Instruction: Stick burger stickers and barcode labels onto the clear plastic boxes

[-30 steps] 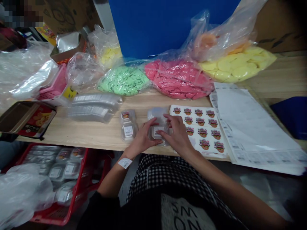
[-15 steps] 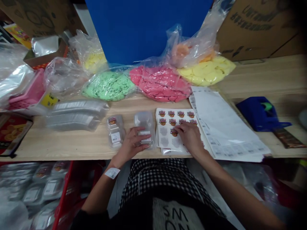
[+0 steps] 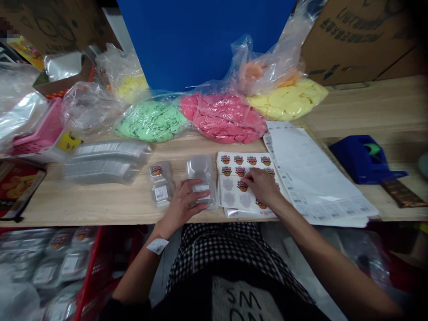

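Pale wooden bench [image 3: 100, 205] here, clear plastic clamshell box [image 3: 202, 174] held down by the left hand [image 3: 182, 207], right hand [image 3: 262, 186] apart on a white paper sticker sheet [image 3: 230, 198], grip unclear; peeling seems underway, so a sticker looks needed on the box next.

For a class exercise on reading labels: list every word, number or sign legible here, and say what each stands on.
"SM" and "ON": the black-printed shirt front.
Cardboard carton: dark print, too blurred to read.
Round stickers on the sticker sheet: too small to read.
White labels on the clear plastic containers: too small to read.
Wrist tag: too small to read.
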`<state>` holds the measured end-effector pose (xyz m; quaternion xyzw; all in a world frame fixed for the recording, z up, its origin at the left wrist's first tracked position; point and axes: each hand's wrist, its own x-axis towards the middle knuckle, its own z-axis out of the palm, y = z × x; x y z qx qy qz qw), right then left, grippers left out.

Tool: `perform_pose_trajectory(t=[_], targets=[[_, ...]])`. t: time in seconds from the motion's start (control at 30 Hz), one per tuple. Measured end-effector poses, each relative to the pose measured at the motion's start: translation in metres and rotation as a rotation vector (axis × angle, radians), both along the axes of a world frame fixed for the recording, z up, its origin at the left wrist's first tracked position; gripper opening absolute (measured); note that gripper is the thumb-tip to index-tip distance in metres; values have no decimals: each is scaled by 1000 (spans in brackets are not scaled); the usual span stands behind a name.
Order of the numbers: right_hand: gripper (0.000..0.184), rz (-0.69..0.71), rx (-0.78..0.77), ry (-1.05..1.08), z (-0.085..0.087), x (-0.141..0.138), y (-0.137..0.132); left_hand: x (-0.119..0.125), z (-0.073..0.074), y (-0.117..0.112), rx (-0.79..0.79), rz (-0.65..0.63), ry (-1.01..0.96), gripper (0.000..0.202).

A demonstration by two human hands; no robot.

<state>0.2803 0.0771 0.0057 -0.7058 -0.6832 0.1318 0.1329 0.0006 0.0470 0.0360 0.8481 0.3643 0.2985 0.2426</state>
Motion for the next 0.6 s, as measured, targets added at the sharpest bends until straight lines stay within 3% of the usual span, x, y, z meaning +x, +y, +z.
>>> perform_pose_trajectory(t=[0.13, 0.23, 0.43, 0.53, 0.6], targets=[[15, 18, 54, -36, -1, -2, -8, 0, -2, 1, 13, -5, -20, 35], [16, 15, 115, 26, 9, -2, -19, 0, -2, 1, 10, -2, -29, 34], [19, -59, 140, 643, 68, -21, -8, 0, 3, -2, -27, 14, -11, 33], [24, 36, 35, 834, 90, -48, 16, 0, 6, -4, -44, 14, -7, 33], [23, 121, -31, 851, 95, -67, 33, 0, 7, -4, -50, 9, -10, 33]])
